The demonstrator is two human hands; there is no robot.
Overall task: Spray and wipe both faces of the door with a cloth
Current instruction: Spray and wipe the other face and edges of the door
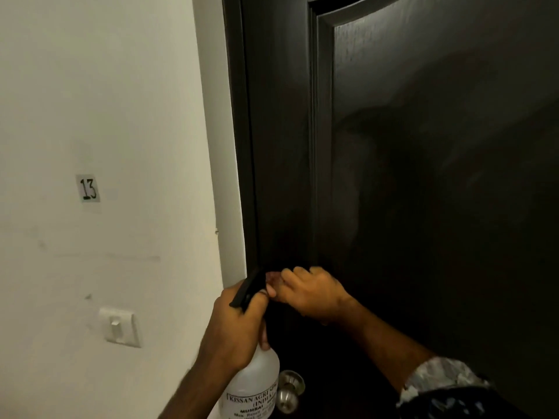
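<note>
The dark door (423, 176) fills the view right in front of us, shut against its frame beside the white wall (106, 116). Our left hand (233, 328) is wrapped around the neck of the spray bottle (254, 385), while our right hand (308, 293) pinches at its black nozzle (251, 290), so we judge we are still setting the sprayer. Next we need to aim at the panel and squeeze; no cloth is visible.

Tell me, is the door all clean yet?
Not yet. The left hand holds the spray bottle, and the right hand is at its black nozzle, maybe adjusting it. The dark door shows faint streaks, so maybe some spraying happened. No cloth is visible, so wiping and the other face remain.
</note>
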